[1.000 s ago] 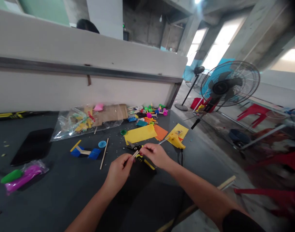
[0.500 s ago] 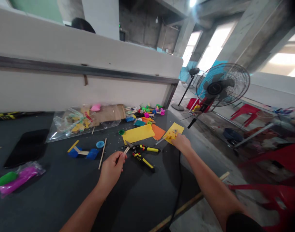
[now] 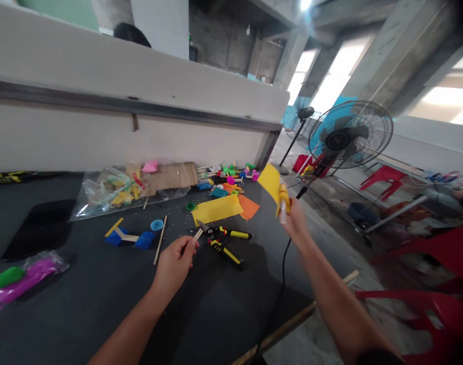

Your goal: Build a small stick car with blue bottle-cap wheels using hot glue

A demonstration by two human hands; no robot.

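My left hand (image 3: 177, 261) is closed around two short thin wooden sticks (image 3: 198, 234), their tips poking out beyond the fingers. Just past them lie pruning shears (image 3: 220, 238) with yellow-and-black handles, spread apart on the table. My right hand (image 3: 297, 223) grips a yellow glue gun (image 3: 284, 195) with a clear glue stick (image 3: 283, 213) showing; a black cord runs down from it. A yellow paper sheet (image 3: 270, 183) hangs in the air against the glue gun, curled. Whether it is stuck or pinched, I cannot tell. Left of my left hand lies a longer stick (image 3: 160, 241).
Blue wheel-like pieces joined by sticks (image 3: 130, 239) lie left, near a blue cap (image 3: 156, 225) and a phone (image 3: 39, 228). A yellow sheet (image 3: 218, 210), an orange sheet (image 3: 248, 207) and a plastic bag (image 3: 98, 195) lie farther back. A fan (image 3: 349, 139) stands beyond the table's right edge.
My right hand has lifted the glue gun off the table and turned it upright; the yellow paper sheet has come up with it. My left hand stays about where it was.
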